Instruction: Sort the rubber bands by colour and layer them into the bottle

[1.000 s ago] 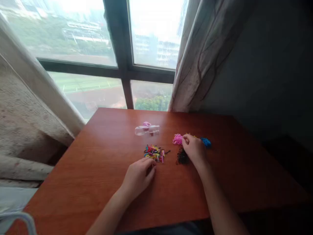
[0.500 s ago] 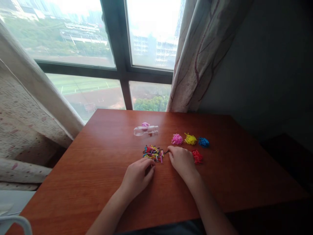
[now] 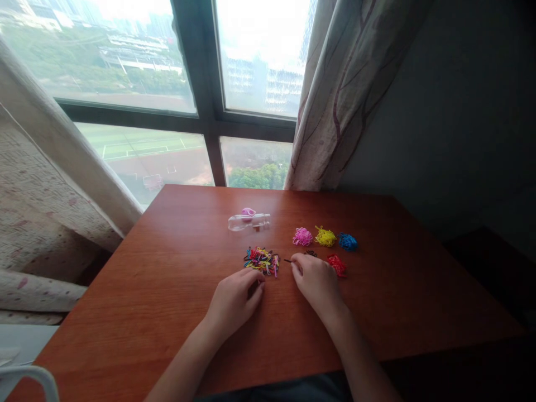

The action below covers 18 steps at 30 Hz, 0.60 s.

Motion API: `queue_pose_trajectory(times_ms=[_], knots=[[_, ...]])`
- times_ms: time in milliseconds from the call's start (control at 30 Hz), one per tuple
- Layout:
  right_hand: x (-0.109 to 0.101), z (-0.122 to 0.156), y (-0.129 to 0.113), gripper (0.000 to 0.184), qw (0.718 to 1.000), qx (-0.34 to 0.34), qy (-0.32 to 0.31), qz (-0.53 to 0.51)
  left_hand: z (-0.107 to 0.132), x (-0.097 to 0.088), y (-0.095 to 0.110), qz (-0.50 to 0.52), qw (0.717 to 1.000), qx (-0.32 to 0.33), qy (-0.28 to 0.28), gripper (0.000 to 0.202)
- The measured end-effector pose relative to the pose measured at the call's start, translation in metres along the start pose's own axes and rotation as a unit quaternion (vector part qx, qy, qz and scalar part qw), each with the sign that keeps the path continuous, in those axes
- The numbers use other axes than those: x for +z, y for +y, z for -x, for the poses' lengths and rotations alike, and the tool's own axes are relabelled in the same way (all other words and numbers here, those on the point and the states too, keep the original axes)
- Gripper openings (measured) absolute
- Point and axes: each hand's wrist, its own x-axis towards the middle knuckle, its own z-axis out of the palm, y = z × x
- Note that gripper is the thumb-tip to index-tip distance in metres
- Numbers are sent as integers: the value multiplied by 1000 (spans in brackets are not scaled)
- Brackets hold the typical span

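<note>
A mixed heap of small coloured elastic bands lies mid-table. Beyond it to the right sit sorted little piles: pink, yellow, blue and red. A black pile is mostly hidden behind my right hand, whose fingertips pinch a black band just right of the mixed heap. My left hand rests on the table with curled fingers at the heap's near edge; what its fingertips hold is hidden.
A clear plastic bottle with a pink cap lies on its side behind the heap. The wooden table stands against a window, with curtains on both sides. A white curved chair part shows at the bottom left.
My right hand left the pink pile, came back left over the black pile and now pinches a black band beside the mixed heap. My left hand barely shifted.
</note>
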Motion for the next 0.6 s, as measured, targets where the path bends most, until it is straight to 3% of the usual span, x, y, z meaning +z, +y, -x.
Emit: queue_pose_trajectory(times_ms=[300,500,600], knots=[[4,13,11,15,995,-4,56,-85,-2,1,0,-2,1000,1,2,13],[-4,21,43,16,986,70,126,-81,-1,1,0,-6,1000,6,4,14],[-5,22,56,18,985,86,129,-70,0,0,0,-8,1000,9,6,15]])
